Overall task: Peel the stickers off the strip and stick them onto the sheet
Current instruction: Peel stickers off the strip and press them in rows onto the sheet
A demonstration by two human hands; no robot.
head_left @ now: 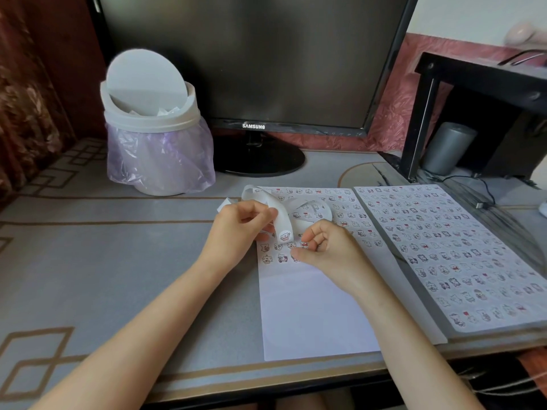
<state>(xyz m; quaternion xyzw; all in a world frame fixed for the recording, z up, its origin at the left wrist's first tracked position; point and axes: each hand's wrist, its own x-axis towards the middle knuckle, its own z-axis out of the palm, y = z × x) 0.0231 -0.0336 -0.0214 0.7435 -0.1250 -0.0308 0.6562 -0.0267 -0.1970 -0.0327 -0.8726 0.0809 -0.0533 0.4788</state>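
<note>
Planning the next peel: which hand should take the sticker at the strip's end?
Probably right. The left hand grips the strip, so it is occupied; the right hand is over the sheet, just beside the sticker.

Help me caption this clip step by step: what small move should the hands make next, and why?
Probably the right hand should pinch the sticker at the end of the strip held by the left hand and peel it: it sits unpeeled near the right hand, and the sheet has blank space below.
</note>
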